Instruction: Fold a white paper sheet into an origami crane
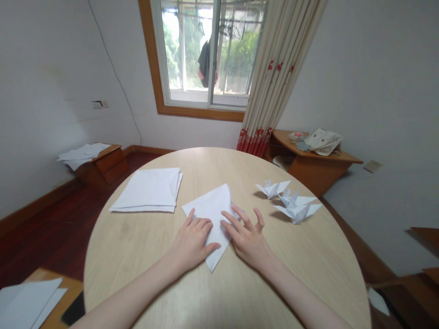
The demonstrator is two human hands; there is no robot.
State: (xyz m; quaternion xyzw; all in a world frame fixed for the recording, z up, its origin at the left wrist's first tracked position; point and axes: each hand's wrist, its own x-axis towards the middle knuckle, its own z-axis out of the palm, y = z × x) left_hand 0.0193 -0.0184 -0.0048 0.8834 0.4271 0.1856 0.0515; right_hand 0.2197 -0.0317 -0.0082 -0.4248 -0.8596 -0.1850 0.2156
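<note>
Nearest, at the lower left, a few loose sheets [24,299] lay on a wooden surface beside the round table [144,269], and a scrap of paper [378,301] lay on the floor at the lower right. Both bare forearms reached in over the table's near edge. The left hand [192,242] lay flat, palm down, on the left part of a folded paper [212,208], its fingers close together and straight, the thumb stretched out along the paper's lower edge; it gripped nothing. The right hand [248,240] rested just beside it on the paper's right edge, fingers spread wide, the forefinger pressed onto the sheet and the others partly lifted above the wood; it held nothing either. The paper itself was a white triangle near the middle of the table, one corner pointing at the person and the other end running away between the two hands. Beyond the left hand sat a stack [147,194] of white sheets, apart from the paper. Beyond the right hand stood three folded cranes [295,208] in a close cluster. Farther off, a low cabinet [109,162] at the left wall carried more paper, a corner shelf [308,167] at the right bore a cloth bag [324,140], and a drawn curtain [274,77] hung beside the window [206,50].
</note>
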